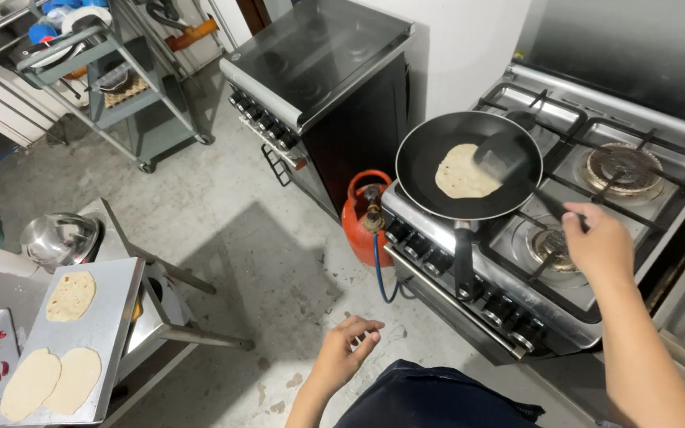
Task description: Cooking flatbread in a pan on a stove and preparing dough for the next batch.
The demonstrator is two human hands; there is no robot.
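A black frying pan (438,150) sits on the front left burner of a steel gas stove (580,230), with a pale round flatbread (457,176) in it. My right hand (596,242) grips the handle of a black spatula (505,152) whose blade rests on the flatbread's right edge. My left hand (346,345) hangs free above the floor, fingers loosely curled and holding nothing. The pan's handle (464,254) points toward me.
An orange gas cylinder (365,218) with a blue hose stands beside the stove. A black oven unit (319,87) lies further left. At lower left a metal tray (112,317) carries three flatbreads (70,296), near a steel bowl (61,238). A grey shelf cart (132,95) stands at the back.
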